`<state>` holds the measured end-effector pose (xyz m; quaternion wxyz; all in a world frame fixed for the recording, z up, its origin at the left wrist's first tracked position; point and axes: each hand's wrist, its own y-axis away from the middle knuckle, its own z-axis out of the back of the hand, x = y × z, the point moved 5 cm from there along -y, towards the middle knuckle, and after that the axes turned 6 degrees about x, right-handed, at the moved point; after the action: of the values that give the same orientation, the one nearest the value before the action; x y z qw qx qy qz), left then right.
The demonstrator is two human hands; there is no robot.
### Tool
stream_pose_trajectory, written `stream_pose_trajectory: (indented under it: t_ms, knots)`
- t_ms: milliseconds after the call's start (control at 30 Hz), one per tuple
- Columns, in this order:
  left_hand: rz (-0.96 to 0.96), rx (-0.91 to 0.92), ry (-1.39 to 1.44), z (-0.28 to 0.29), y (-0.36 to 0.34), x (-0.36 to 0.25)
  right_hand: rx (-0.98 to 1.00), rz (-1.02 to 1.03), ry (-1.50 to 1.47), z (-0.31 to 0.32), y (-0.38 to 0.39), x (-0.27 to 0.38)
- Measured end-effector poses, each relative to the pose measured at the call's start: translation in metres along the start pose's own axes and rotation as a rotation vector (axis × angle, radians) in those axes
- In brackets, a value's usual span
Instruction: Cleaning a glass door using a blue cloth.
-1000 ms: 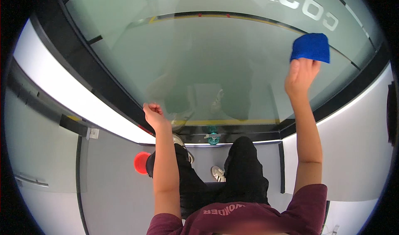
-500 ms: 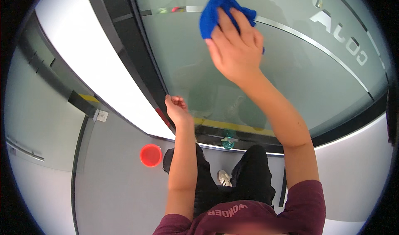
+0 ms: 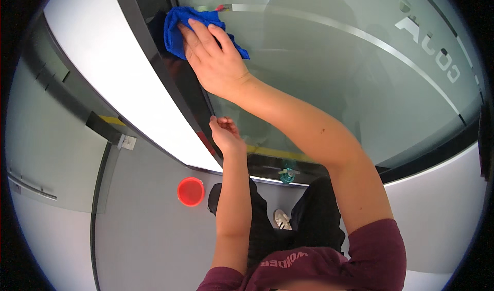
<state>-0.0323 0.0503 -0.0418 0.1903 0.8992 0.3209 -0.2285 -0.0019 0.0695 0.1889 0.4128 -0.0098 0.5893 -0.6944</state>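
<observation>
A crumpled blue cloth (image 3: 177, 36) is pressed against the left border of the glass panel (image 3: 309, 80), partly over the dark frame (image 3: 177, 77). My right hand (image 3: 213, 59) lies on the cloth with its fingers bent into it, holding it to the surface. Lower down, my left hand (image 3: 226, 132) is beside the inner edge of the frame. Its fingers are loosely curled, and no object shows in them. Whether it touches the frame, I cannot tell.
A red bucket (image 3: 191, 192) stands on the grey floor (image 3: 149, 229), left of my legs. At the foot of the glass is a teal spray bottle (image 3: 287, 175). A bright white panel (image 3: 118, 59) borders the frame, and a door handle (image 3: 33, 187) is at far left.
My right hand has swept the blue cloth left and slightly down, from the middle of the glass to the frame. The left hand stays nearly in place.
</observation>
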Motion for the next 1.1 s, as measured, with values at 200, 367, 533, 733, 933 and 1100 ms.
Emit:
stream_pose_trajectory:
  t_ms: [200,367,533,733,933,1100]
  knots:
    - [0.008,0.011,-0.066,0.005,-0.006,0.009,0.05,0.059,-0.011,0.01,0.022,-0.017]
    - [0.016,-0.079,-0.16,0.008,0.0,0.011,0.027,-0.068,-0.086,0.046,0.078,-0.065]
    - [-0.009,-0.037,-0.243,0.009,-0.005,0.013,0.085,-0.194,0.049,0.092,0.141,-0.132]
    - [0.03,-0.012,-0.296,0.007,0.001,0.017,0.19,-0.258,0.225,0.149,0.208,-0.212]
    - [0.002,0.016,-0.354,0.007,0.002,0.02,0.242,-0.314,0.373,0.208,0.283,-0.296]
    - [-0.009,0.017,-0.395,-0.008,0.021,0.027,0.264,-0.362,0.47,0.266,0.347,-0.369]
